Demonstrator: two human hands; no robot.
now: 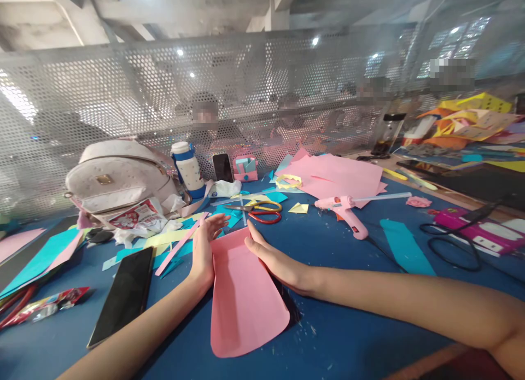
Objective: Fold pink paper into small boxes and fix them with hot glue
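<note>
Pink sheet (246, 303) lies on the blue surface (348, 325), directly in front of the person and between the two forearms. Left hand (205, 251) stands on its edge against the sheet's left side, fingers straight and together, gripping nothing. Right hand (273, 259) rests flat along the upper right side, fingers extended, palm down, also not closed on anything. The hands only press and bracket the sheet.

Risks, as judged:
- Uneven pressure from the two hands could skew the sheet, or crease it off-line, since thin paper on a smooth surface slides easily.
- The near end overhangs nothing but is unweighted, so it could lift or curl.
- Loose scraps lie around the far end, among them a pink strip (180, 246) and teal offcuts (229, 216). One could get trapped under the sheet and leave a bump.
- Black phone (123, 295) sits just beside the left forearm, and an elbow shift could knock it.
- Glue gun (348, 210) is near to the right, its cord trailing toward the right arm. A snag seems possible.

Sheet appearance: plain matt pink, narrower at the far end and widening to a rounded near edge. Faint lengthwise lines show near the top. Whether they are folds or shadows cannot be told. No tears are visible.
</note>
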